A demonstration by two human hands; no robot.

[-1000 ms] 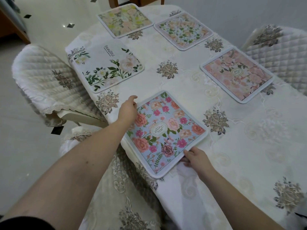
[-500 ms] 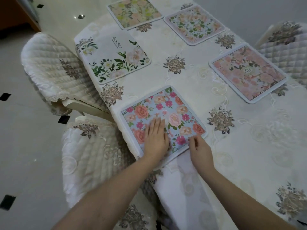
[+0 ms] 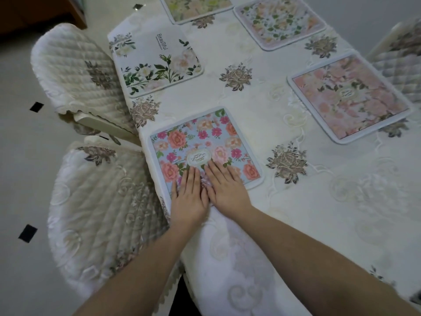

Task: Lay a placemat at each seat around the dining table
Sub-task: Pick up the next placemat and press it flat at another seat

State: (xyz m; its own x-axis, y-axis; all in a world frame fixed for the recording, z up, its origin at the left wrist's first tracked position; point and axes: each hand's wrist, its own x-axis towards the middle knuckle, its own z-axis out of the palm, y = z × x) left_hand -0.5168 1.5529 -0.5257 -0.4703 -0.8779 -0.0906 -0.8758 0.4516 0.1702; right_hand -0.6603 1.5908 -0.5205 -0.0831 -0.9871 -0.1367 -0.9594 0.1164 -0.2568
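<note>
A blue placemat with pink and orange flowers (image 3: 205, 142) lies flat near the table's left edge, in front of the nearest chair. My left hand (image 3: 190, 195) and my right hand (image 3: 224, 187) rest side by side, palms down, fingers together, on its near part. Further along the left edge lies a white placemat with green leaves (image 3: 157, 62). A pink floral placemat (image 3: 348, 96) lies on the right side. At the far end lie a yellow-green placemat (image 3: 196, 8) and a pale leafy one (image 3: 280, 21).
A cream embroidered cloth covers the dining table (image 3: 319, 213). Two quilted chairs stand on the left, the near chair (image 3: 100, 208) and the far chair (image 3: 75, 71); another quilted chair (image 3: 401, 53) is at the right. Pale floor tiles with black insets lie left.
My hands slid the blue placemat toward the table's left edge and squared it. Both hands moved from its corners to lie flat together on its near part.
</note>
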